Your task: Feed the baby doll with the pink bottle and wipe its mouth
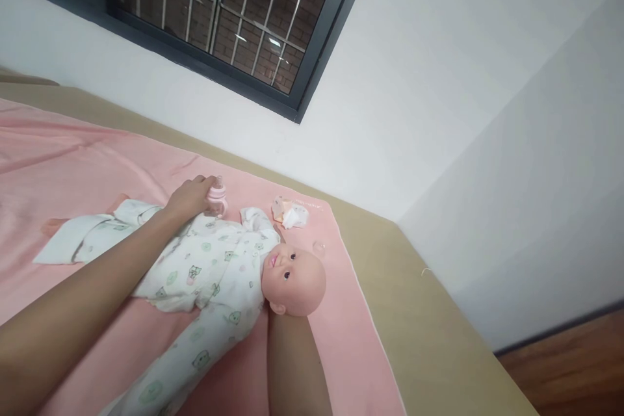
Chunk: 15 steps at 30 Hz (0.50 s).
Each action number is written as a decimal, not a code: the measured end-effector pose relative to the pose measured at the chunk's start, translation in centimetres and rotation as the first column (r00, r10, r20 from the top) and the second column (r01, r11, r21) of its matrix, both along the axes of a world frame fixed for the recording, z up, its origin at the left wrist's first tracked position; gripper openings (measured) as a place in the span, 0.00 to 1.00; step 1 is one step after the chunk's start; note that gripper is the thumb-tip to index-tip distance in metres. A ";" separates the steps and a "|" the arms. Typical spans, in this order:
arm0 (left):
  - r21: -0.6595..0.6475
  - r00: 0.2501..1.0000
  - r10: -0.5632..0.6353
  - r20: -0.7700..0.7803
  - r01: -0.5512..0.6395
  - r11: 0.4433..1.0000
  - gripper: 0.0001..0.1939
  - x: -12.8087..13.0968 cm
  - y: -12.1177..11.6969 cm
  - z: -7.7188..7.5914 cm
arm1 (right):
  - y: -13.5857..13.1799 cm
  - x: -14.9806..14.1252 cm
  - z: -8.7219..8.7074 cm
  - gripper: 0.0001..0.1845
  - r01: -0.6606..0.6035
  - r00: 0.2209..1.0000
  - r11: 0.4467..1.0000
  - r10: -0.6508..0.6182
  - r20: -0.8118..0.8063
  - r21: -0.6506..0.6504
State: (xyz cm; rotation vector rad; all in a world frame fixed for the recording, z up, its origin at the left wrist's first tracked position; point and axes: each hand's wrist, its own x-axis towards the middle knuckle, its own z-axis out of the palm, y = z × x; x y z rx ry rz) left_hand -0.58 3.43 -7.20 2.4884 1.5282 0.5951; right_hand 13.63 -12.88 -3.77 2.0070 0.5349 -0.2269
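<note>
A baby doll (292, 276) in a white printed sleepsuit (214, 273) lies on its back on a pink blanket (73, 162). My left hand (189, 198) reaches across the doll's body and is closed around a small pink baby bottle (218, 198) standing beside the doll's far side. My right forearm (292, 364) runs up to the doll's head from below. That hand is hidden under the head, so its grip cannot be seen.
A crumpled white and orange cloth item (290, 213) and a small clear cap (319, 247) lie on the blanket past the doll's head. The tan mattress (419, 318) meets white walls. A barred window (219, 13) is above, with wooden floor (575, 364) at right.
</note>
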 end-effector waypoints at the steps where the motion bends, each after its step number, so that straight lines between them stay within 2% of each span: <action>1: 0.002 1.000 0.006 0.002 -0.006 1.000 0.37 0.0 0.0 0.0 | 0.0 0.0 -0.1 0.27 0.036 0.999 0.997 -0.034 0.026 -0.073; 3: -0.005 1.000 0.018 0.005 -0.018 1.000 0.36 0.1 -0.1 0.0 | 0.0 -0.1 -0.1 0.26 0.070 0.996 0.981 -0.059 0.067 -0.179; 4: -0.010 1.000 0.021 0.007 -0.021 1.000 0.36 0.1 -0.1 0.0 | 0.0 -0.1 0.0 0.23 0.061 0.997 0.980 -0.052 0.055 -0.191; 8: -0.013 0.999 0.014 0.039 -0.014 1.000 0.34 0.0 -0.1 -0.1 | -0.2 -0.1 0.5 0.14 0.005 1.000 0.995 -0.007 -0.021 -0.100; 11: -0.012 0.998 0.022 0.056 -0.022 1.000 0.34 0.0 -0.1 -0.2 | 0.0 0.0 0.2 0.16 0.010 1.000 0.989 -0.010 0.003 -0.145; 13: -0.010 0.998 0.021 0.060 -0.021 1.000 0.34 -0.1 0.0 -0.3 | 0.3 0.2 -0.6 0.19 -0.006 1.000 0.982 0.005 -0.007 -0.188; 14: -0.010 0.998 0.021 0.062 -0.021 1.000 0.35 -0.1 0.0 -0.3 | 0.6 0.3 -1.2 0.18 -0.044 0.999 0.990 0.042 -0.022 -0.135; 15: -0.009 0.998 0.021 0.063 -0.021 1.000 0.35 -0.1 0.1 -0.4 | 0.9 0.5 -1.9 0.16 -0.106 0.994 0.994 0.106 -0.035 -0.008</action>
